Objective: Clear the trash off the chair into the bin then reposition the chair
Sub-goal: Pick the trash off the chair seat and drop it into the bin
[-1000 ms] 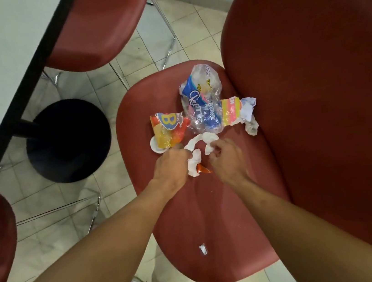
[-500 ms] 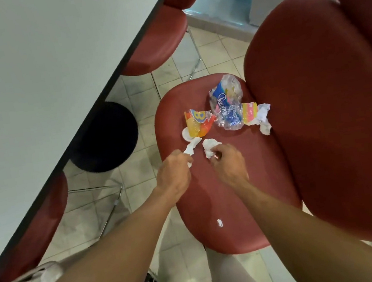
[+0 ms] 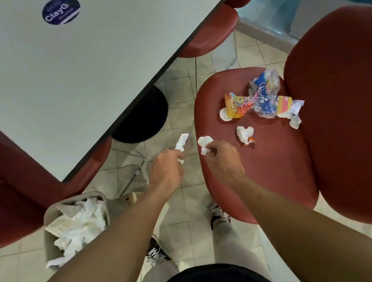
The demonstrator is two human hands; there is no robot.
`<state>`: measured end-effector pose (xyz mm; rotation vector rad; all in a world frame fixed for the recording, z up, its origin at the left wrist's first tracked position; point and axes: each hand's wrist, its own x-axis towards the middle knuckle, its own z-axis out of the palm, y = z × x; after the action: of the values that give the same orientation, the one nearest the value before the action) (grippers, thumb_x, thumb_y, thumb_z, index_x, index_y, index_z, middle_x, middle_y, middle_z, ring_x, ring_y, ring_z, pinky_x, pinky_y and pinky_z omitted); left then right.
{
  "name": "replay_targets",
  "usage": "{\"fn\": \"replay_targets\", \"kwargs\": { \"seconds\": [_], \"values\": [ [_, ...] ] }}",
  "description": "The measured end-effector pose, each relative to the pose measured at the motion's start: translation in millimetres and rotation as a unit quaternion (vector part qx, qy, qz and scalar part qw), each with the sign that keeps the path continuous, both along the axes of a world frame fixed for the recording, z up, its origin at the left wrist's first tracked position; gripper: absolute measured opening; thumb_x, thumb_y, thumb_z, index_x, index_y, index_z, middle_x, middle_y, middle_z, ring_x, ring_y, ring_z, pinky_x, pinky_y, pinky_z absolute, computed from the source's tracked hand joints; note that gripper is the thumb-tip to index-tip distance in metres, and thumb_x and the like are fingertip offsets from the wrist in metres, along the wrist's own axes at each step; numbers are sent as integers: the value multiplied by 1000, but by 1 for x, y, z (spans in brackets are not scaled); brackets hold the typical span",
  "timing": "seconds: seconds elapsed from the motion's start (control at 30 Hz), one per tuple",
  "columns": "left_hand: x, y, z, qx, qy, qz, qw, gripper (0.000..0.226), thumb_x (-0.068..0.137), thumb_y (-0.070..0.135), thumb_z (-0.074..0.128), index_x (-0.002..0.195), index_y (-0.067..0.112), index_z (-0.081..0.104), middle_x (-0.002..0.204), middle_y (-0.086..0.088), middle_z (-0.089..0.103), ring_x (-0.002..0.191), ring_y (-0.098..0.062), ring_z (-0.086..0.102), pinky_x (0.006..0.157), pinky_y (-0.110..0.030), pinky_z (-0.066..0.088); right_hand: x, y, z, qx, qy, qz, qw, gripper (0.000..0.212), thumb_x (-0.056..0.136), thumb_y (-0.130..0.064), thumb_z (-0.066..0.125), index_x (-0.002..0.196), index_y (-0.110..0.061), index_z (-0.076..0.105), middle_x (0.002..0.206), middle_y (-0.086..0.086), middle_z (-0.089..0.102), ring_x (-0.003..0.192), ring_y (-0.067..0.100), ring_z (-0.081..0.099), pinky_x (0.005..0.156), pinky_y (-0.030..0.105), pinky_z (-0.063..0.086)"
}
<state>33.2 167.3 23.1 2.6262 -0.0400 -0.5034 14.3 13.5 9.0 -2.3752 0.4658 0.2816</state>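
Two bare forearms reach forward from the bottom of the view, above a pair of dark shoes (image 3: pixel 156 252) on the tiled floor (image 3: pixel 189 202). Low at the left stands the bin (image 3: pixel 47 215), a beige container holding crumpled white paper, with one scrap lying on the floor just beside it. The left hand (image 3: pixel 164 170) hangs over the floor between the bin and the chair, pinched closed around a twisted white tissue (image 3: pixel 181 142) that sticks up past the knuckles. The right hand (image 3: pixel 224 159) is over the left edge of the red chair seat (image 3: pixel 269 177), its fingers closed on a second crumpled tissue (image 3: pixel 205 143). The two hands are near each other but apart.

Farther along the seat lies a third tissue wad (image 3: pixel 245 133) with a bit of orange at its lower edge. Beyond it, toward the back of the seat, the rest of the trash sits bunched together: an orange and yellow wrapper (image 3: pixel 236 106) over a small white lid (image 3: pixel 223 114), a clear plastic bag with blue print (image 3: pixel 263 94), and a pink and yellow wrapper with torn white paper (image 3: pixel 289 108). The chair's red backrest (image 3: pixel 347 106) rises at the right. To the left is a grey surface (image 3: pixel 75 72) with a round dark sticker (image 3: pixel 61 10), and another red chair (image 3: pixel 210 34) is tucked at its far edge.
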Motion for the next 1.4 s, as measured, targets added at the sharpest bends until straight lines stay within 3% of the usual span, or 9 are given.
{"fn": "replay_targets", "kwargs": {
  "seconds": [0.23, 0.37, 0.6, 0.8, 0.9, 1.07, 1.17, 1.4],
  "values": [
    [-50, 92, 6, 23, 11, 87, 996, 23, 88, 11, 59, 100, 28, 69, 105, -2, 66, 88, -24, 63, 67, -28, 44, -24, 80, 5, 16, 14, 69, 997, 28, 89, -15, 55, 114, -15, 66, 110, 5, 65, 99, 23, 61, 75, 22, 38],
    [-77, 145, -1, 31, 25, 166, 985, 26, 86, 12, 57, 99, 32, 69, 108, 0, 67, 97, -24, 62, 76, -29, 43, -36, 130, 3, 28, 30, 108, 993, 30, 89, -16, 55, 118, -15, 65, 118, 4, 64, 105, 21, 60, 79, 22, 41],
    [-119, 232, -14, 43, 23, 255, 966, 24, 87, 15, 57, 98, 32, 69, 111, 0, 64, 102, -24, 60, 80, -33, 45, -53, 221, -7, 19, 46, 177, 983, 30, 89, -17, 58, 119, -17, 64, 117, 6, 63, 103, 24, 60, 90, 37, 50],
    [-141, 291, -22, 42, 28, 306, 951, 22, 86, 14, 58, 98, 29, 69, 111, 0, 64, 98, -24, 61, 73, -31, 45, -68, 285, -18, 12, 53, 227, 972, 30, 88, -16, 57, 117, -16, 65, 117, 4, 64, 101, 21, 61, 85, 31, 49],
    [-150, 311, -27, 28, 29, 312, 949, 22, 85, 15, 59, 100, 27, 70, 107, -4, 66, 94, -26, 61, 74, -33, 48, -76, 307, -24, 11, 64, 248, 967, 30, 89, -14, 57, 118, -17, 64, 121, 3, 61, 101, 19, 61, 81, 24, 44],
    [-161, 329, -38, -38, 41, 311, 949, 17, 82, 21, 66, 98, 24, 72, 107, -6, 66, 91, -25, 63, 82, -37, 53, -88, 326, -31, 9, 76, 276, 958, 46, 86, -14, 61, 131, -24, 55, 124, 5, 56, 101, 19, 60, 84, 27, 47],
    [-162, 331, -38, -29, 39, 317, 947, 17, 82, 23, 67, 99, 24, 71, 113, -3, 62, 96, -23, 61, 82, -38, 52, -89, 328, -33, 9, 84, 278, 957, 51, 85, -13, 61, 134, -25, 51, 125, 6, 54, 103, 22, 59, 87, 34, 51],
    [-145, 316, -33, 4, 50, 293, 955, 21, 83, 25, 65, 104, 29, 69, 122, 2, 56, 105, -20, 58, 81, -32, 46, -74, 306, -29, 15, 86, 267, 960, 53, 84, -12, 63, 134, -22, 52, 125, 6, 52, 106, 23, 57, 89, 32, 47]
  ]
}}
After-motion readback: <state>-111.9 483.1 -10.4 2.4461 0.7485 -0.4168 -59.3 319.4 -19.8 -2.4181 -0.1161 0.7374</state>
